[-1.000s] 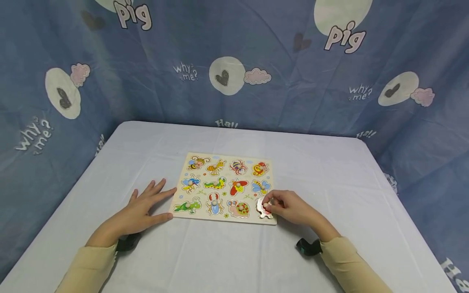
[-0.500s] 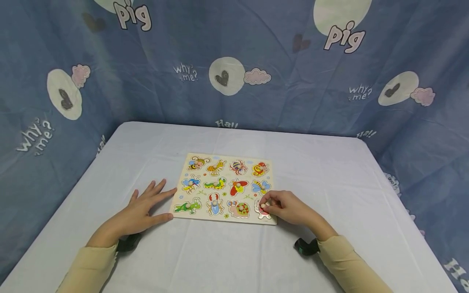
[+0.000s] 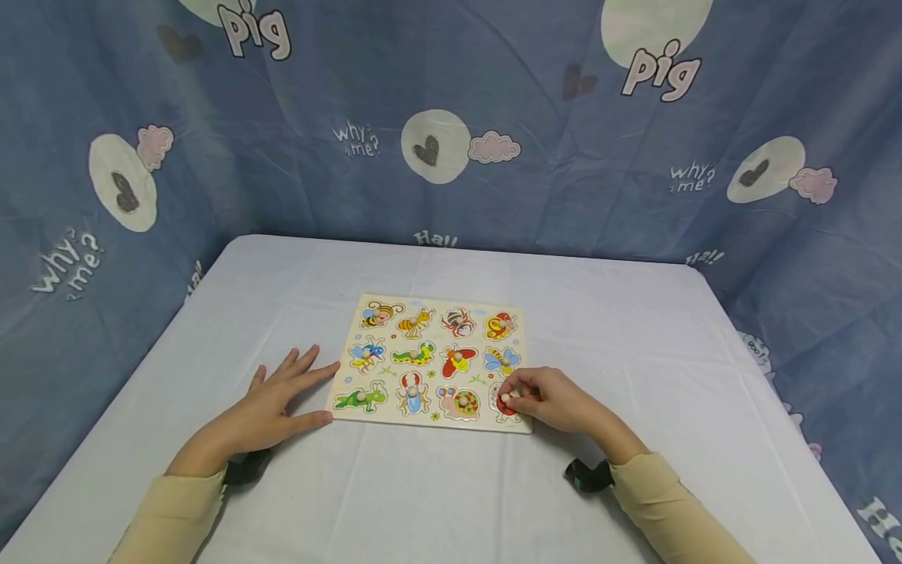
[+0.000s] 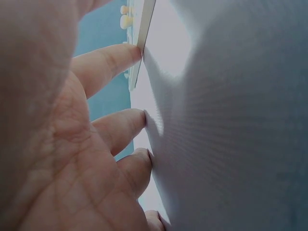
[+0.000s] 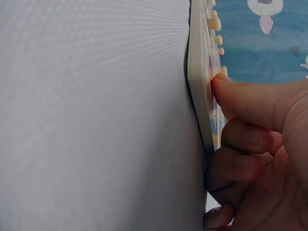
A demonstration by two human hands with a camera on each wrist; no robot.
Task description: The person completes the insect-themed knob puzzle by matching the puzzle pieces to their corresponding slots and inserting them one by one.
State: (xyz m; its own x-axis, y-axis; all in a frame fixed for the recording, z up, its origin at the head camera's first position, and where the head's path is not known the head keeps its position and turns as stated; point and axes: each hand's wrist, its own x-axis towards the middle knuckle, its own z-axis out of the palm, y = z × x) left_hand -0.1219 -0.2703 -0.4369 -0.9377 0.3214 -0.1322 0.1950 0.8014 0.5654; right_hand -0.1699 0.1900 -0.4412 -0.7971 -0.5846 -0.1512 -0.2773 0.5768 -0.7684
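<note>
A wooden peg puzzle board (image 3: 486, 421) with rows of colourful insect pieces lies flat on the table. My right hand (image 3: 560, 399) pinches the small knob of a red ladybug-like puzzle piece (image 3: 502, 406) at the board's near right corner. That piece sits at its outlined spot, partly hidden by the fingers. In the right wrist view, the thumb (image 5: 240, 96) presses at the knob side, close over the board. My left hand (image 3: 271, 403) lies spread at the board's left side. Its index finger (image 4: 108, 62) and thumb touch the board's edge, while other fingertips rest on the table.
A snail piece (image 3: 463, 402) and a blue-winged insect piece (image 3: 502, 359) sit beside the pinched one, each with a round knob. White cloth covers the table (image 3: 423, 501). A blue printed curtain (image 3: 451, 204) stands behind and around it.
The ladybug-like piece has gone from lying askew and shiny over its outline to sitting level within it. My right hand has shifted slightly left; the left hand has stayed put.
</note>
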